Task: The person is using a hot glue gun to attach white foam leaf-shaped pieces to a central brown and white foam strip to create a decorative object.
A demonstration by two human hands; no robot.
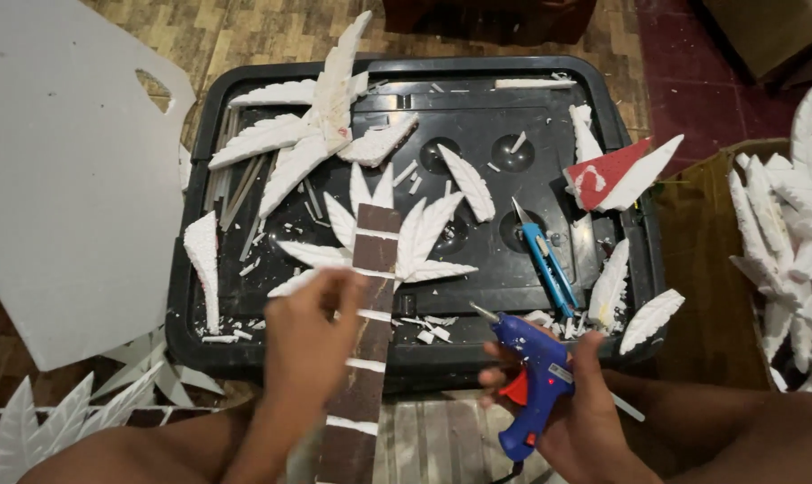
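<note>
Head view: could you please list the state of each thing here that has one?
Glue gun: held in the right hand, nozzle pointing up-left.
Brown trunk strip: held by the left hand, white leaves at its top.
Blue utility knife: lying on the black lid, blade out.
Foam sheet: flat, with a cut-out hole.

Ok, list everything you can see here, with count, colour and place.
bin lid: one, black, centre, used as work surface
foam leaves: many, white, scattered on lid
palm trunk: one, brown with white stripes, leaves at its top
cutter: one, blue, right of trunk
red piece: one, red and white, lid's right
foam sheet: one, white, left
leaf pile: white, far right
glue gun: one, blue
left hand: on trunk
right hand: holds glue gun
</note>
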